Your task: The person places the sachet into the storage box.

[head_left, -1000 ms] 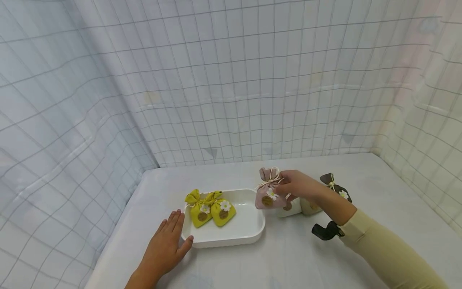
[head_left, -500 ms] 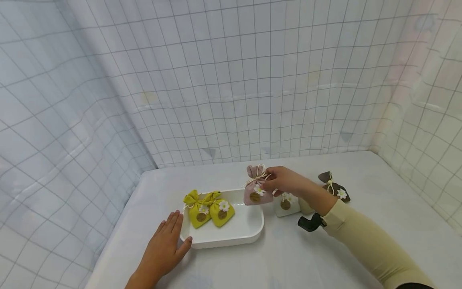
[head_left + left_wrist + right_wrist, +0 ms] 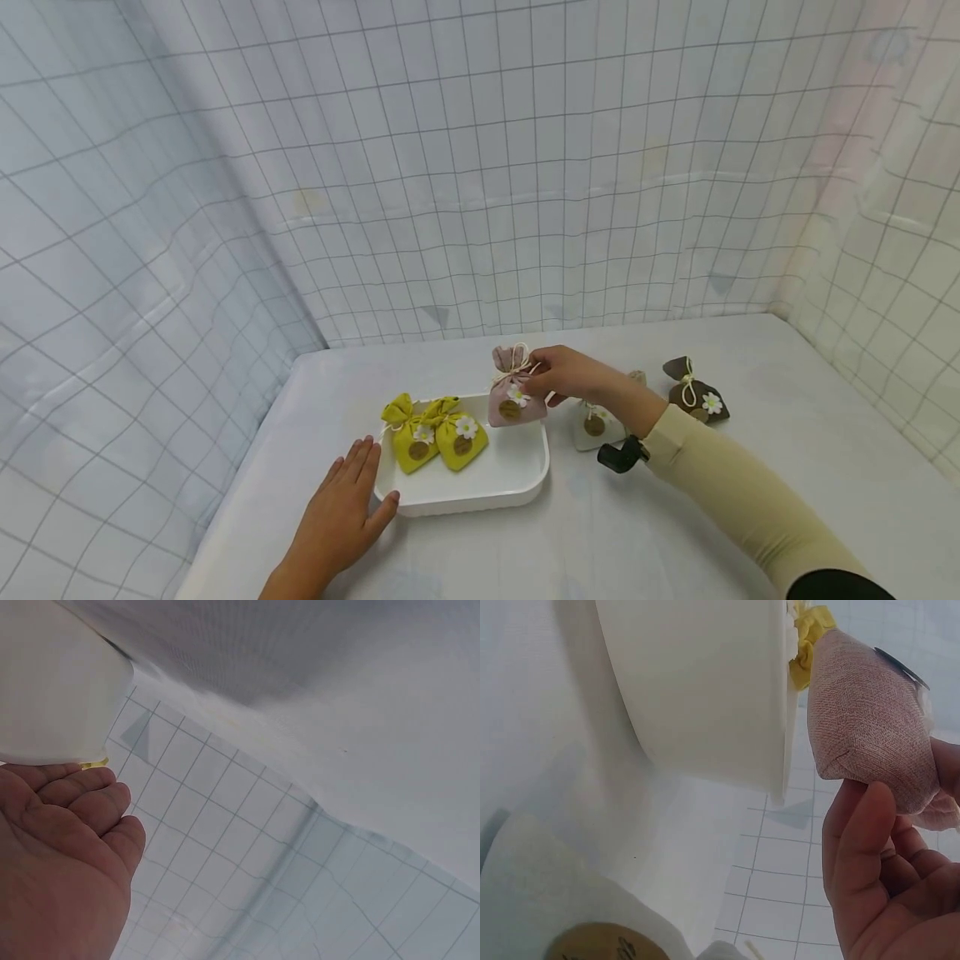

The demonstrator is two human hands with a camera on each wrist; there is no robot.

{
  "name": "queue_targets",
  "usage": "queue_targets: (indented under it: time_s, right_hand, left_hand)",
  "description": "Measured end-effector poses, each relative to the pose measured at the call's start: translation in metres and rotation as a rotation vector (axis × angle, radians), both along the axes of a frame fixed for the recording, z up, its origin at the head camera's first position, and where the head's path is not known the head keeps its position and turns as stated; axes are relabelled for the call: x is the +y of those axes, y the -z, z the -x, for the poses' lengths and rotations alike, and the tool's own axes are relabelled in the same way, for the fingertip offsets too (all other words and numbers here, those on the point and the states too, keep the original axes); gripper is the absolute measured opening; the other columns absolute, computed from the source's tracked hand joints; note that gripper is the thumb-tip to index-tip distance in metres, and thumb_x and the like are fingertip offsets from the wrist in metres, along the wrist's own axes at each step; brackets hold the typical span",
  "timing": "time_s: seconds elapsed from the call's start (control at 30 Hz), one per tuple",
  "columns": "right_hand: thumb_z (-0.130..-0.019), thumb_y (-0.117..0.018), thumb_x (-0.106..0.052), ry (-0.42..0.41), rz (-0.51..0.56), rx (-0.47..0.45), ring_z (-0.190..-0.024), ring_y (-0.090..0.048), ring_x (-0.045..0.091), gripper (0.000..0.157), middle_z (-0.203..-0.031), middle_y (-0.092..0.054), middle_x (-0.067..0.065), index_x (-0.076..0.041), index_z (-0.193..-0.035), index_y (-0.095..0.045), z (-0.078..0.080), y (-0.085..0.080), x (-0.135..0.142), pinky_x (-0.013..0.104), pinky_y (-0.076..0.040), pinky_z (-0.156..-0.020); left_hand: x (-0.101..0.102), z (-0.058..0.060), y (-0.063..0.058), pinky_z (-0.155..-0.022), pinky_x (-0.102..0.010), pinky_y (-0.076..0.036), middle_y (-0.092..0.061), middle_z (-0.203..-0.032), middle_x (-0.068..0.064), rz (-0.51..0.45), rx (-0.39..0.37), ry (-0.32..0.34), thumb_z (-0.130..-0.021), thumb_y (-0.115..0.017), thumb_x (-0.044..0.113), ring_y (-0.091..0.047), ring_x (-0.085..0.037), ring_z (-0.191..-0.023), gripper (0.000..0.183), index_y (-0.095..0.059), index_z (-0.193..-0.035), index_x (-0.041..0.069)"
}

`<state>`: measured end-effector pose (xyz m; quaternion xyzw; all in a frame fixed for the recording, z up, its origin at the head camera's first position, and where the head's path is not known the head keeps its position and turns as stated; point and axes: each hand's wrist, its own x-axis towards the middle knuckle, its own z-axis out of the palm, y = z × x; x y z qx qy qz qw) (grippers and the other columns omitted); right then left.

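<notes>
Head view: soft, even light — bluish at left, warmer at right; lines of gridded cloth (image 3: 480, 183) bow near edges. Left wrist view dimmer, grey shadow across top. Right wrist view hazy — soft shadow beside tray (image 3: 705, 682).

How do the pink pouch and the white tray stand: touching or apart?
Apart. The right wrist view shows it: a narrow gap runs between the pink pouch and the rim of the white tray.

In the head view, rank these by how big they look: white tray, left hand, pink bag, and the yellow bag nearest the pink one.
1. White tray
2. Left hand
3. Pink bag and yellow bag: too alike to rank, and the pink one is held up, perhaps nearer the camera.
</notes>
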<state>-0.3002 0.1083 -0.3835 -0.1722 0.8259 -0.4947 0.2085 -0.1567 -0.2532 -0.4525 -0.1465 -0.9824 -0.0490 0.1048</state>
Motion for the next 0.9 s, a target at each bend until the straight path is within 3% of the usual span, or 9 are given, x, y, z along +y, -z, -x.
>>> queue_targets:
  time_s: [0.37,0.63,0.9]
  right_hand:
    - [-0.088,-0.075,-0.019,-0.05,-0.011,-0.009,-0.077,-0.062,0.019,0.027,-0.094,-0.064,0.009,-0.004,-0.107,-0.063,0.006,0.006,-0.019,0.031,-0.056,-0.062]
    - [-0.086,-0.076,-0.021,-0.064,-0.064,0.003,-0.077,-0.058,0.018,0.035,-0.097,-0.063,0.007,-0.005,-0.115,-0.062,0.004,0.007,-0.027,0.028,-0.05,-0.057]
    - [-0.086,-0.077,-0.019,-0.088,-0.083,0.017,-0.073,-0.058,0.019,0.029,-0.094,-0.063,0.006,-0.006,-0.109,-0.064,0.003,0.011,-0.032,0.028,-0.047,-0.053]
  left_hand:
    - [-0.001,0.001,0.001,-0.114,-0.057,-0.028,-0.038,-0.153,-0.022,-0.001,0.002,0.006,-0.097,-0.058,0.045,-0.033,-0.038,-0.143,0.075,-0.039,-0.148,-0.007]
    - [0.0,0.0,0.0,-0.114,-0.056,-0.028,-0.037,-0.154,-0.022,0.001,-0.006,0.001,-0.097,-0.058,0.045,-0.033,-0.038,-0.143,0.075,-0.039,-0.148,-0.007]
    - [0.0,0.0,-0.001,-0.114,-0.056,-0.027,-0.037,-0.154,-0.022,0.004,-0.008,-0.003,-0.097,-0.057,0.045,-0.032,-0.037,-0.143,0.075,-0.039,-0.148,-0.007]
